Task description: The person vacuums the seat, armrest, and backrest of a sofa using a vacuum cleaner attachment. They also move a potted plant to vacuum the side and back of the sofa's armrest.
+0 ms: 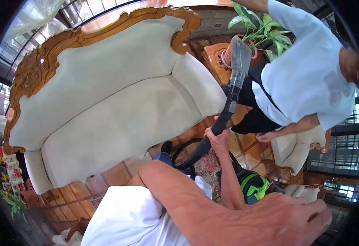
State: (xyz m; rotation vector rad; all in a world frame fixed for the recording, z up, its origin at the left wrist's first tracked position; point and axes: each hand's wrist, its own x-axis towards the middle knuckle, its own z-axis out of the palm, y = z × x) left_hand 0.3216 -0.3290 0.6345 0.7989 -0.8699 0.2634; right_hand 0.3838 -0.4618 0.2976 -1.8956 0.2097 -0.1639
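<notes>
Gripping a vacuum wand (230, 104), the right hand (219, 141) has its fingers wrapped round the black tube (224, 119), with the clear nozzle (241, 55) pointing away beyond them, above the floor (114, 174) beside the sofa's (122, 110) front corner. It looks light, stiff and smooth; the clear plastic is probably the fragile end, so the tube seems the better hold. The left hand (290, 215) is close in the foreground, apart from the wand; I cannot tell how open its fingers are.

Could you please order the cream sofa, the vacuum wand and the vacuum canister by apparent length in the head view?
1. Cream sofa
2. Vacuum wand, though nearness to the camera may enlarge it
3. Vacuum canister, partly hidden
</notes>
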